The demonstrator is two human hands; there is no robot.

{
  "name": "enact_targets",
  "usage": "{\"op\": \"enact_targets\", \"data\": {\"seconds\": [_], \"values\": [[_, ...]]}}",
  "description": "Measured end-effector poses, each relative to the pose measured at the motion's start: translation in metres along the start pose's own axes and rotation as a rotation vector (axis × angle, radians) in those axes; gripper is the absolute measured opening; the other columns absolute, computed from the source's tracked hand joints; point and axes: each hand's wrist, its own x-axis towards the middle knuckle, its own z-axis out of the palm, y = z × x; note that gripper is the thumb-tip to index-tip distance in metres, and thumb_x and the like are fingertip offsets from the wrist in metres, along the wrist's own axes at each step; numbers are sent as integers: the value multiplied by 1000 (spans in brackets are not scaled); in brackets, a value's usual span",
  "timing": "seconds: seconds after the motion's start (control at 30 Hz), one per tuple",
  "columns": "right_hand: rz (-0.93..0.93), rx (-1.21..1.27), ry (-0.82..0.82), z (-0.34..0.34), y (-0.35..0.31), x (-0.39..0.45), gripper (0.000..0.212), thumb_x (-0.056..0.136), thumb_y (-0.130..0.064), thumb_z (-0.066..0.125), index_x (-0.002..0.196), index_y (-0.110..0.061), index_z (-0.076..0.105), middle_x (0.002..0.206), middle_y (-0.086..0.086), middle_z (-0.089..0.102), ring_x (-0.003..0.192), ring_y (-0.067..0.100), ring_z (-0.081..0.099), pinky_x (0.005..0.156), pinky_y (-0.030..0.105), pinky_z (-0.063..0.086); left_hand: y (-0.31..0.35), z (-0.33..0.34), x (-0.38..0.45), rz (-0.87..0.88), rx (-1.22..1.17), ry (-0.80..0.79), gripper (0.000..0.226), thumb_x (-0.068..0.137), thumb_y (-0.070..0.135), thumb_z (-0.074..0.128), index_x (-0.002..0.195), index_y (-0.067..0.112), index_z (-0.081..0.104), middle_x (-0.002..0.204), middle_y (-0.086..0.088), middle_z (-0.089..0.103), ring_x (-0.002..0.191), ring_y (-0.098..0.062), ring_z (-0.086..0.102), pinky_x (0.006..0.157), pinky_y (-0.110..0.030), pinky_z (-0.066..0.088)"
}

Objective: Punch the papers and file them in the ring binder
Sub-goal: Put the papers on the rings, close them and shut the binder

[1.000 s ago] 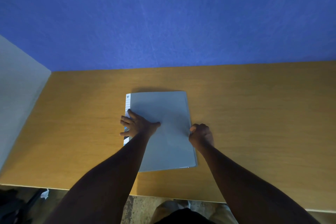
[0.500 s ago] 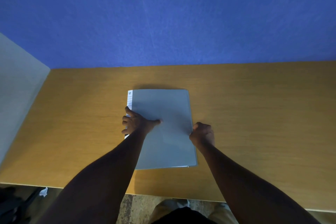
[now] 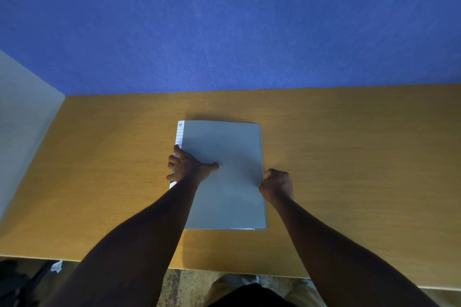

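So the blue wall (image 3: 224, 20) took up the whole top behind the desk (image 3: 349, 157), and the wooden desk itself filled most of the rest. A grey panel (image 3: 22, 119) stood along the desk's left end. The pale grey ring binder (image 3: 224, 147) lay closed and flat around the middle of the desk, long side running away from the person, its white lined spine label (image 3: 180, 133) along its left edge with "A/4" printed at the top. A thin sliver of white paper (image 3: 243, 228) poked out at the binder's near edge, so the sheets looked to be inside.

Left hand (image 3: 188, 167) was pressed flat on the binder's left side, fingers spread over the spine edge, thumb stretched out across the cover. Right hand (image 3: 277, 185) sat at the binder's right edge, fingers curled in, pinching the edge of the cover there.
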Motion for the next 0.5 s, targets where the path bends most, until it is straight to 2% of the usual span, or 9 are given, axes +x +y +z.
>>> {"op": "enact_targets", "data": {"seconds": [0.1,0.23,0.5], "values": [[1,-6,-26,-3,-1,2,27,80,-8,57,104,-11,70,108,12,68,101,29,64,75,24,49,1,0,0,-2,5,-6,125,53,63,87,144,15,16,143,-17,36,134,-35,36,103,-54,37],[4,-33,-54,-6,-3,5,30,83,-9,58,112,-11,68,114,10,65,106,26,64,77,23,49,1,-1,1,23,12,-7,124,53,63,87,144,16,17,145,-15,35,135,-35,35,104,-57,35],[15,-2,-105,-12,-5,6,31,79,-6,56,108,-9,67,109,10,67,99,25,66,69,23,51,2,-4,4,49,-5,-20,127,51,60,90,145,16,17,147,-15,33,138,-36,32,105,-59,34]]}}
